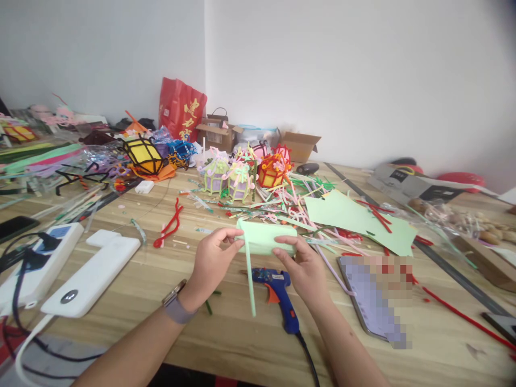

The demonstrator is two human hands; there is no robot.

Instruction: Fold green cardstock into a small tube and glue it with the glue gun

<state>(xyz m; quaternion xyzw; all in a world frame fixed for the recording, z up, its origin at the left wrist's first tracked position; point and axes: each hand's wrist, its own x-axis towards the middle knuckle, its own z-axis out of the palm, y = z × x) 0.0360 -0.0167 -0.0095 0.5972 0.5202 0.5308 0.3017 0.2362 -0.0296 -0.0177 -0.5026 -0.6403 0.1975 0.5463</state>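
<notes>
Your left hand [215, 263] pinches the left end of a pale green paper roll [266, 240], where a green fuzzy stem [250, 279] hangs down; your right hand [308, 269] grips the right end between thumb and fingers. The roll is held above the middle of the bench [226, 344], near the blue glue gun [287, 306]. Right of that lies a phone [365, 298]; farther off stand small lanterns [241, 181].

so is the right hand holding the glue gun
No, the glue gun lies on the table while the right hand holds the light green sheet.
</notes>
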